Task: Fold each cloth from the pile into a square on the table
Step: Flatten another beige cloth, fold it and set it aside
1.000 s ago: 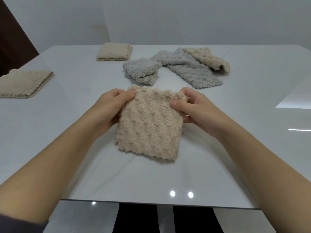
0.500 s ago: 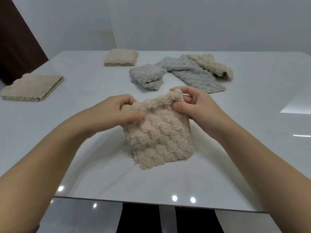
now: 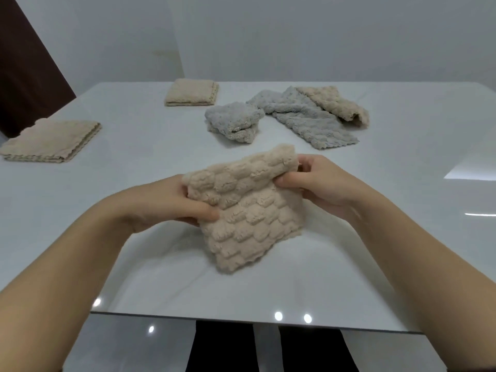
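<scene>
Head | left hand (image 3: 166, 202), right hand (image 3: 319, 183) both pinch beige cloth (image 3: 249, 210) | now tilted corner-down

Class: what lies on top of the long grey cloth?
A crumpled beige cloth overlaps the long grey cloth at its far right; the part beneath is hidden.

The beige cloth (image 3: 249, 210) is thick, fluffy fleece with a puffy, scale-like quilted texture — matt all over. The grey cloths (image 3: 303, 116) look equally plush. The white table (image 3: 134, 162) is smooth and glossy — it mirrors ceiling lights.
</scene>
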### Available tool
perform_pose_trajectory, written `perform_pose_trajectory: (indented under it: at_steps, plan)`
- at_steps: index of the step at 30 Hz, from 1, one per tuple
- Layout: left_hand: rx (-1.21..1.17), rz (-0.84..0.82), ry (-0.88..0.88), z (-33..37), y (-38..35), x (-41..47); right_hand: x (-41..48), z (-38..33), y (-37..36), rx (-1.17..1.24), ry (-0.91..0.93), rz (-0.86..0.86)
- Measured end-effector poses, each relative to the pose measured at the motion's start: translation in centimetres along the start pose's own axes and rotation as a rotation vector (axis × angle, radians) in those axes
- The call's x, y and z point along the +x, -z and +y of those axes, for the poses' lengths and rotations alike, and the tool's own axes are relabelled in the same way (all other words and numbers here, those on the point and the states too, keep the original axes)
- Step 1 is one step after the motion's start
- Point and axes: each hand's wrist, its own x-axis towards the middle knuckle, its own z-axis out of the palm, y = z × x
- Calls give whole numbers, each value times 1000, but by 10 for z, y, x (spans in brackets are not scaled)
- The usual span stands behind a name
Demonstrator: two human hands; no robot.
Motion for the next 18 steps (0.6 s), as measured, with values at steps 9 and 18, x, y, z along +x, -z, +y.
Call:
perform_pose_trajectory:
  at_steps: [9,18]
  plan:
    - [-56,-100,-36,36,20,10,4,-31,2,-70,32,-112]
    - [-80,301,66,32,-14,44,20,-22,5,63,-154,-105]
